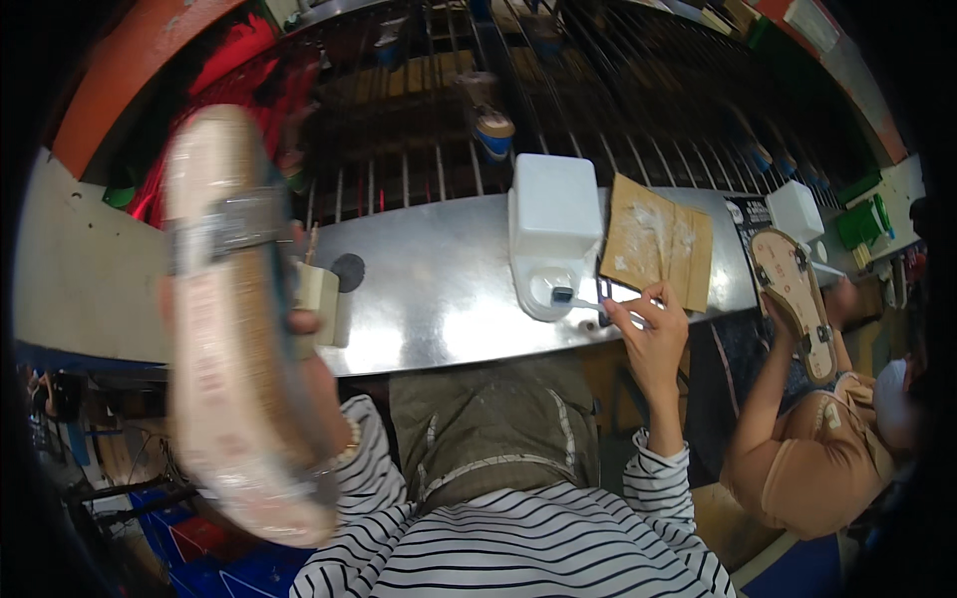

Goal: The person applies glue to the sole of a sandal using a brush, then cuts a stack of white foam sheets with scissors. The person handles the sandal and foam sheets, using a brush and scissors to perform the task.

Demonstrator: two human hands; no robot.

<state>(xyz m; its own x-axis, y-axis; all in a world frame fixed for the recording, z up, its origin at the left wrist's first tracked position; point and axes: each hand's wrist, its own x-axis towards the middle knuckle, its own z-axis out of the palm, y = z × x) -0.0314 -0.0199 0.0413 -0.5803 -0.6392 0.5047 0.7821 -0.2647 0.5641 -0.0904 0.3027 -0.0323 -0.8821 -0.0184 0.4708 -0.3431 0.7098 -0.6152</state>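
My left hand (pixel 317 384) grips a sandal on a shoe last (pixel 214 349), held up close and blurred by motion. Its pale underside faces me, with a grey strap across it and a shiny, film-like surface. Most of the left fingers are hidden behind it. Between thumb and fingers, my right hand (pixel 656 334) pinches a thin brush (pixel 596 303) with a light handle. The brush's dark head rests at the round mouth of a white glue dispenser (pixel 555 204) on the metal bench. A brown cardboard piece (pixel 653 244), smeared white, lies just beyond that hand.
Beyond the steel bench (pixel 439 279) runs a rack of metal bars with a blue-toed shoe (pixel 492 130). A cream block (pixel 324 299) and a dark round disc (pixel 347 271) are at left. At right, a co-worker holds a sandal sole (pixel 797 299) near another white dispenser (pixel 795 211).
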